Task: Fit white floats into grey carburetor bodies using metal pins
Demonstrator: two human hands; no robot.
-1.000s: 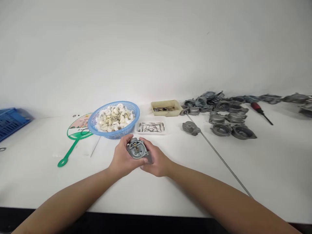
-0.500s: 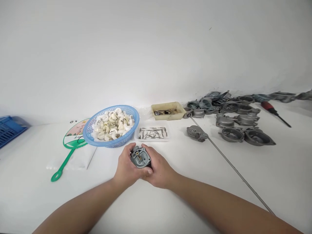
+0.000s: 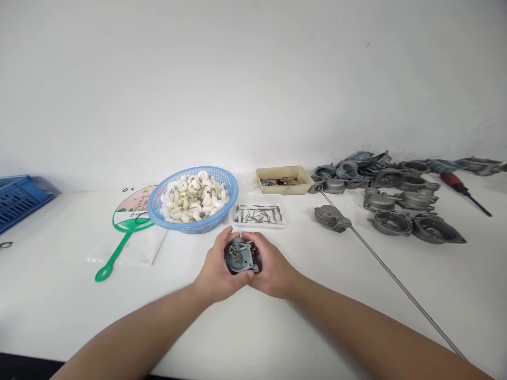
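Both my hands cup a small grey metal carburetor body point(image 3: 241, 256) just above the white table, near its middle. My left hand point(image 3: 219, 269) wraps its left side, thumb on top. My right hand point(image 3: 270, 269) closes around its right side. The part's open face with brass fittings points up toward me. Just beyond my hands lies a clear tray of small metal pins point(image 3: 258, 215). A blue basket point(image 3: 180, 224) filled with white plastic floats sits behind and to the left.
A beige tray point(image 3: 284, 181) with small parts stands at the back. Several grey metal bowl covers point(image 3: 400, 190) are heaped at the right, with a red-handled screwdriver point(image 3: 463, 191). A long thin metal rod point(image 3: 392, 277) runs diagonally. A green hand fan point(image 3: 125, 224) and blue crate point(image 3: 19, 198) lie left.
My hands have turned the carburetor body slightly while keeping hold of it. The camera view has shifted a little, so everything sits a bit further right in the picture.
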